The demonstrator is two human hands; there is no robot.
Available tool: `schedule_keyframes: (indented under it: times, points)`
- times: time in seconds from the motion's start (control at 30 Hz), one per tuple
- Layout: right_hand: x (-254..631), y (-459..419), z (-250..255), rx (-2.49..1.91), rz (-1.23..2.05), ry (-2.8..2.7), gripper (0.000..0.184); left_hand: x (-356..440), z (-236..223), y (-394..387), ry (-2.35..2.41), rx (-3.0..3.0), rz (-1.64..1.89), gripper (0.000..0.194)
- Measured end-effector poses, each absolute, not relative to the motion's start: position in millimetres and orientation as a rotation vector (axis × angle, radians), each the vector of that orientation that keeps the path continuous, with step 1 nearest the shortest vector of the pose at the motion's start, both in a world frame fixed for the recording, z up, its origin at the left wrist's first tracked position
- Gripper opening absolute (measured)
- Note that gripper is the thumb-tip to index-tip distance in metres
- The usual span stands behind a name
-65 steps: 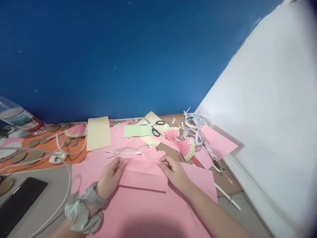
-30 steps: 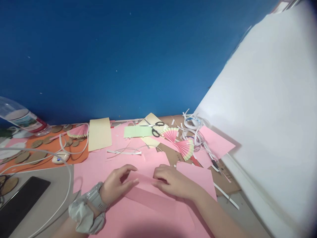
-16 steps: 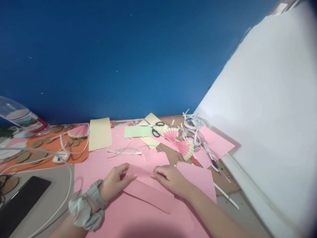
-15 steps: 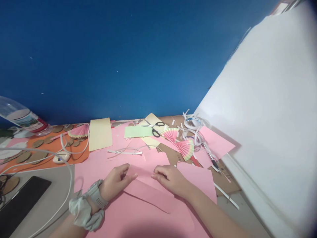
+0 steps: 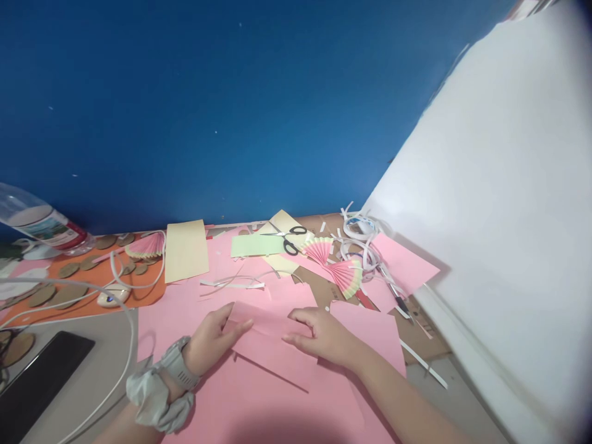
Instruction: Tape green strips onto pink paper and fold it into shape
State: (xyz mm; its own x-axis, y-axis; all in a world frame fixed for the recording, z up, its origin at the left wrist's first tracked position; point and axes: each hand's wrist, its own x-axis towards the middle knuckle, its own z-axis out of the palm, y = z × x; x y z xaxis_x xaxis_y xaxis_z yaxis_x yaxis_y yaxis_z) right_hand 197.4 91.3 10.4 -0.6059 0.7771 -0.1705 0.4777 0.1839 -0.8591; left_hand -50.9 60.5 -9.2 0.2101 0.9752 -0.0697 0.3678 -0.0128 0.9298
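A pink sheet of paper with a crease across it is raised slightly above other pink paper on the table. My left hand grips its left end, thumb on top and fingers behind. At the right end, my right hand is open around the sheet, thumb and index finger apart, with the thumb over the paper. The other fingers of this hand are largely hidden. A watch and a pale scrunchie are on my left wrist.
Scissors lie on green paper beyond my hands. A pleated pink fan and white strip coils are at right. Leftward are yellow paper, a computer mouse, a black phone-like slab and a plastic bottle.
The sheet has opened out flatter, its lower flap lifting up. My right thumb and index finger have spread apart from a pinch. My left hand has shifted slightly left.
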Motion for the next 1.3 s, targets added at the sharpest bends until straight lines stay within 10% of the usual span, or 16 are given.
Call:
schedule_keyframes:
  times: [1.3]
  points:
    - [209,99,5,-1.144,1.733,-1.484,0.026,-54,-11,61,1.15,1.266,0.881,0.023]
